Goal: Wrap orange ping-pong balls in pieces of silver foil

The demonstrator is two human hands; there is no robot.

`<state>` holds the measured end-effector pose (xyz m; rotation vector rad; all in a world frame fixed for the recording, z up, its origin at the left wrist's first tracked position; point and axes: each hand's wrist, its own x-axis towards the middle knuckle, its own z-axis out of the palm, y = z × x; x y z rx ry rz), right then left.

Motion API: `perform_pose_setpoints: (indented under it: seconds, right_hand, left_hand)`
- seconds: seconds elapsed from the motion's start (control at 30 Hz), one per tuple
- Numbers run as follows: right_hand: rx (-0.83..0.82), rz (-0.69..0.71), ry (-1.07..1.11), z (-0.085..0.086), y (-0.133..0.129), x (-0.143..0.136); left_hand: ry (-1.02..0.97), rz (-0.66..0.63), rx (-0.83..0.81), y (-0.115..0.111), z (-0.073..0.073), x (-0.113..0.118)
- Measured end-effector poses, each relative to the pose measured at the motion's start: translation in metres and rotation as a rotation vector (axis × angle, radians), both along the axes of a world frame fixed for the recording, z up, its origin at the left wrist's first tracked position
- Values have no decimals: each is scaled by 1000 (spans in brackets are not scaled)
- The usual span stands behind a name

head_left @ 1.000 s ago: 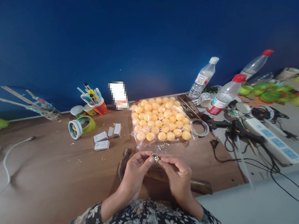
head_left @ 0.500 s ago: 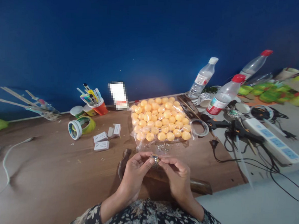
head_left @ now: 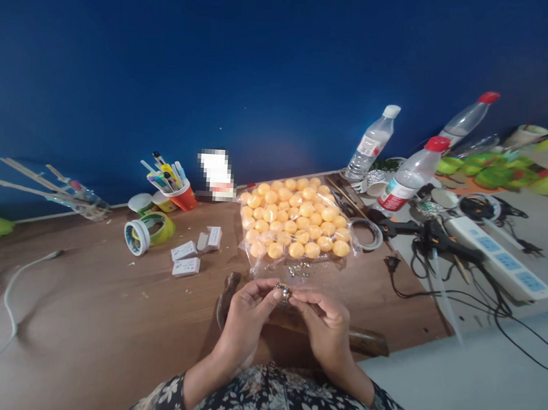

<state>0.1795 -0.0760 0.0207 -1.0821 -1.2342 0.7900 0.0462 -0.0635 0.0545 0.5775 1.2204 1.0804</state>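
Note:
Between my left hand (head_left: 249, 315) and my right hand (head_left: 325, 322) is a small shiny silver-and-gold metal piece (head_left: 283, 291). Both hands pinch it with thumb and fingertips, one from each side; its exact kind is too small to make out. Beneath my hands lies a hammer-like tool (head_left: 370, 342) with a brown wooden handle, its middle partly covered by them. Just beyond the fingertips, several small silvery metal bits (head_left: 299, 269) rest by a clear plastic bag of orange balls (head_left: 296, 219).
To the left are small white boxes (head_left: 186, 266), tape rolls (head_left: 137, 238) and an orange cup of pens (head_left: 184, 198). On the right stand plastic bottles (head_left: 403, 185), with a glue gun (head_left: 439, 237), a power strip (head_left: 503, 256) and black cables. A blue wall rises behind.
The metal piece has turned slightly between my fingertips, so its glint looks different. My hands stay in nearly the same place, and everything else is unmoved.

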Motion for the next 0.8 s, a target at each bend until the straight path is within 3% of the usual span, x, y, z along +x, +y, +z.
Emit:
perform_pose_setpoints:
  seconds: [0.4, 0.8]
  right_hand:
    - [2, 8, -63, 3, 0, 1]
    - [191, 42, -237, 4, 1, 6]
  left_hand:
    - [46, 7, -15, 0, 2, -1]
    - [42, -5, -15, -2, -4, -3]
